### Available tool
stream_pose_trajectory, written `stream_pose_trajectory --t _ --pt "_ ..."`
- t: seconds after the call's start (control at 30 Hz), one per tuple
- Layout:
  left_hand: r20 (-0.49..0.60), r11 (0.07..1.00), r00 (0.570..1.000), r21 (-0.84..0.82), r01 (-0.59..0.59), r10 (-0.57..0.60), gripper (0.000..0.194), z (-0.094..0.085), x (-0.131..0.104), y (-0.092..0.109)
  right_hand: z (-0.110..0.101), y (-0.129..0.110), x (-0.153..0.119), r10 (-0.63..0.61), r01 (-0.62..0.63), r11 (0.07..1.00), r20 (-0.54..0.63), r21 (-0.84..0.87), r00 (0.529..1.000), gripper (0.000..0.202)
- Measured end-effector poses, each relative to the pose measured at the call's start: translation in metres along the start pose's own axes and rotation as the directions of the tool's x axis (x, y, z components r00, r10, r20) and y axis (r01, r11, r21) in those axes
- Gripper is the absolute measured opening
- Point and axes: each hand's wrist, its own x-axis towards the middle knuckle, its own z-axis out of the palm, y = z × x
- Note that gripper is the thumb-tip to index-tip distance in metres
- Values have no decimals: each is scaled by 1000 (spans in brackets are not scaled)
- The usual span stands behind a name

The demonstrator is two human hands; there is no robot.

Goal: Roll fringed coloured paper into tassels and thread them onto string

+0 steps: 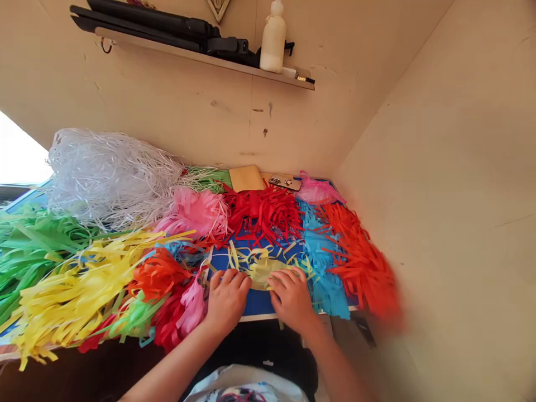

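Observation:
A pale yellow fringed paper piece (264, 271) lies on the blue table surface (255, 304) in front of me, its thin strips spread toward the back. My left hand (228, 296) is at its left end, fingers curled down close together; what they press or pinch is hidden. On the right end rests my right hand (292, 295), its fingers bent over the yellow paper and touching it. Red fringed paper (268, 212) sits just behind the piece. Blue fringe (324, 257) lies to the right of my right hand, and a pink bunch (193, 307) to the left of my left hand.
White strips (113, 178) are heaped at the back left, with green (37, 245) and yellow fringe (87, 285) before them. Orange-red fringe (364, 257) hangs at the right edge. A phone (285, 182) lies at the back. A wall shelf (234, 62) holds a white bottle (273, 39).

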Motion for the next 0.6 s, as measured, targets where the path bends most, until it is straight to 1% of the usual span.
stream_pose_trajectory --t 0.07,0.1,0.13,0.17,0.23,0.3,0.37,0.43,0.47,0.5,0.53,0.57,0.6 --pt "-61 994 994 61 90 -86 19 -10 -4 -4 5 2 -2 -1 2 1000 -60 22 998 38" --pt "-87 990 990 84 117 -109 17 -14 -5 -5 8 2 -2 11 -8 999 -86 33 996 37" --pt "-98 989 989 96 115 -106 18 -16 -6 -6 10 4 -2 23 -18 999 -105 45 994 36" --pt "-95 992 993 95 85 -76 22 -16 -6 -5 12 5 -2 28 -21 998 -114 56 993 35" --pt "-51 998 998 56 -25 28 37 -11 -3 -5 12 11 -1 6 2 997 -99 78 995 33" --pt "22 992 992 -9 -124 124 43 0 3 -4 6 18 -1 -16 23 996 -80 81 997 32" --pt "84 987 985 -68 -143 149 39 9 8 -4 -6 20 -3 49 -45 998 -124 33 991 36" --pt "125 988 984 -104 -116 129 33 14 13 -1 -19 15 -5 126 -134 991 -178 -30 976 47" --pt "140 989 984 -109 -99 113 31 14 14 1 -24 10 -6 123 -133 990 -166 -45 978 54" --pt "150 991 984 -106 -84 100 30 14 14 3 -27 4 -5 86 -92 995 -118 -41 989 60" --pt "159 992 983 -98 -76 91 28 12 14 4 -27 -2 -4 24 -25 1000 -46 -14 999 63" --pt "171 994 981 -86 -72 86 28 10 13 5 -25 -6 -2 -43 42 999 29 30 999 62" --pt "186 995 979 -73 -70 82 27 7 12 5 -21 -8 1 -96 89 993 87 80 992 56"
